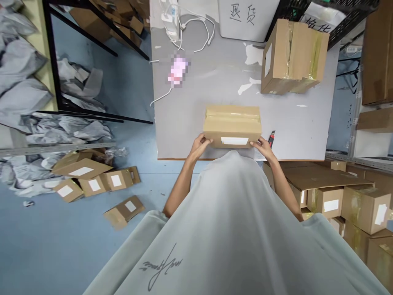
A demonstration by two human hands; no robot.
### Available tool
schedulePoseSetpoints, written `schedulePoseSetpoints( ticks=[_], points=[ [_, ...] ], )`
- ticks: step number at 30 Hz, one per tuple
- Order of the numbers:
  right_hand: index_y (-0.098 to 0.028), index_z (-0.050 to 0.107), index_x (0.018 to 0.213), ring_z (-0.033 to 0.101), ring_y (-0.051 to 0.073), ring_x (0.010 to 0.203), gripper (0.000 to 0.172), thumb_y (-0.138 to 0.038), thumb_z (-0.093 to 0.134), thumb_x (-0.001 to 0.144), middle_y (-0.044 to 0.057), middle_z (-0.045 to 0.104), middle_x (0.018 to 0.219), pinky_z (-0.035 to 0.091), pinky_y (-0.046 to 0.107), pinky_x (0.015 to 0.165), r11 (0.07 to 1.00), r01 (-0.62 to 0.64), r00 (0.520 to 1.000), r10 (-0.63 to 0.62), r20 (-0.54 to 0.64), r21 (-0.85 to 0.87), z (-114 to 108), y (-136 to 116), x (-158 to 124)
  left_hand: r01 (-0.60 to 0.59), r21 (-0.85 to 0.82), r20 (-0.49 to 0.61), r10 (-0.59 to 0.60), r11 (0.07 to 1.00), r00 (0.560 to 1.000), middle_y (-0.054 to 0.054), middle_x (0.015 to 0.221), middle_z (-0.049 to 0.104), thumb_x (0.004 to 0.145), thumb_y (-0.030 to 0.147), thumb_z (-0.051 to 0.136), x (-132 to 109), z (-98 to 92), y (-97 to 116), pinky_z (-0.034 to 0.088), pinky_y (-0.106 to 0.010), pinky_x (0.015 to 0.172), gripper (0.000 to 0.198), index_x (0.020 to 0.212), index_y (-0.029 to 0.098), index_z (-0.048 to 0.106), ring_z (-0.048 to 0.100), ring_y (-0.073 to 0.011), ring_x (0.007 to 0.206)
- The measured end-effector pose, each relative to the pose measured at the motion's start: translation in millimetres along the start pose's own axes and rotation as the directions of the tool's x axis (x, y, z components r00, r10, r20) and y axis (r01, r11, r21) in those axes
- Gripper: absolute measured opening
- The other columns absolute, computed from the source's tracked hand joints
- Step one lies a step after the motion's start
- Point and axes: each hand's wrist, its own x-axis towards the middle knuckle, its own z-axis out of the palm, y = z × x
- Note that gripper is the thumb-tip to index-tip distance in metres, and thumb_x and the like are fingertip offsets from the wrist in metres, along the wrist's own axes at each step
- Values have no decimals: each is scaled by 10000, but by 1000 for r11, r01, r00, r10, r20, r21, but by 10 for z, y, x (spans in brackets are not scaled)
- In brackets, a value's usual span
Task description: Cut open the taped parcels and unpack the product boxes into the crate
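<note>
A taped cardboard box (232,123) with a white label on its near face sits at the front edge of the grey table (190,123). My left hand (200,144) grips the box's lower left corner, fingers curled round it. My right hand (263,146) holds the lower right corner the same way. A red and black utility knife (272,138) lies on the table just right of my right hand. My pale shirt hides the table edge below the box.
A bigger cardboard box (291,55) stands at the table's back right, beside a white bin (245,20) with writing. White cables (190,28) lie at the back. Flattened boxes (92,180) litter the floor left; stacked boxes (346,200) stand right.
</note>
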Motion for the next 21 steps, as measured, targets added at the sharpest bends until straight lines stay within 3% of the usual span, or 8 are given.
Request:
schedulePoseSetpoints(
  ticks=[5, 10, 14, 21],
  points=[
    [-250, 855, 1339, 749, 336, 1287, 706, -833, 686, 978, 133, 824, 1276, 606, 552, 1213, 984, 87, 992, -101, -80, -156, -5, -186, 80, -59, 97, -129, 71, 994, 989, -159, 1438, 772, 988, 632, 698, 62, -6, 134, 621, -438, 1102, 596, 1370, 189, 811, 757, -297, 1209],
    [-226, 856, 1275, 770, 353, 1243, 750, -862, 726, 900, 156, 830, 1301, 607, 561, 1204, 966, 37, 997, -52, -50, -258, 39, -178, 216, 23, 119, -95, -12, 993, 995, -160, 1386, 794, 917, 550, 771, 193, 54, 69, 637, -468, 1095, 580, 1362, 180, 799, 778, -302, 1167],
    [-212, 799, 1391, 758, 348, 1337, 816, -857, 737, 895, 171, 787, 1474, 598, 530, 1229, 988, 22, 999, -29, -44, -154, 85, -166, 161, 44, 22, -170, -39, 999, 985, -165, 1394, 811, 950, 621, 763, 158, 131, 12, 621, -481, 1144, 567, 1307, 182, 798, 768, -327, 1254],
    [-214, 721, 1492, 708, 364, 1443, 916, -720, 958, 767, 180, 730, 1595, 595, 557, 1235, 995, -85, 996, 86, 19, -60, 144, -181, -2, 75, -38, -148, -80, 996, 986, -169, 1390, 816, 963, 760, 735, 12, 270, -73, 590, -469, 1196, 646, 1270, 193, 781, 752, -331, 1334]
  ],
)
